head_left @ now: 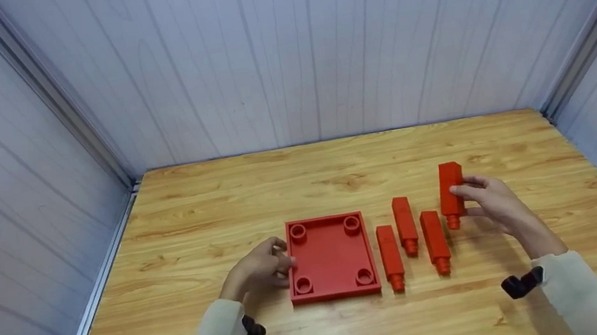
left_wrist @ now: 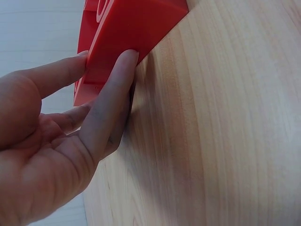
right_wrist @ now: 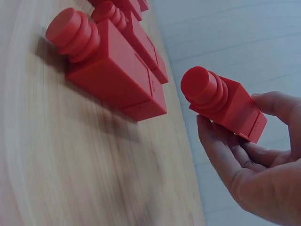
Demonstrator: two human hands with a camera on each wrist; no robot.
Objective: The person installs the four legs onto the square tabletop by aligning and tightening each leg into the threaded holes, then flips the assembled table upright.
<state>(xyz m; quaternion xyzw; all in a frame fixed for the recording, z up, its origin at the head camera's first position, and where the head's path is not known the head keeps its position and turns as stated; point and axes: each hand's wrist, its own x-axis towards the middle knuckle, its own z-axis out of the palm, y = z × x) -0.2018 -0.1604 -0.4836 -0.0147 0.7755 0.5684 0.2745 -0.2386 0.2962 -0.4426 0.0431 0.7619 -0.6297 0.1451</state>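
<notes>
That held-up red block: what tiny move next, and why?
Perhaps the right hand should carry the red block left, toward the far-right ring of the red tray: the block's round end points down, the ring looks empty, and the left hand holds the tray.

- right hand (right_wrist: 270, 174) pinches a red block (right_wrist: 240, 110) between thumb and fingers, clear of the table (right_wrist: 70, 165)
- its round, ringed peg (right_wrist: 200, 87) faces the camera
- other red blocks (right_wrist: 115, 73) lie side by side on the wood
- pale wall (right_wrist: 216, 37) behind
</notes>
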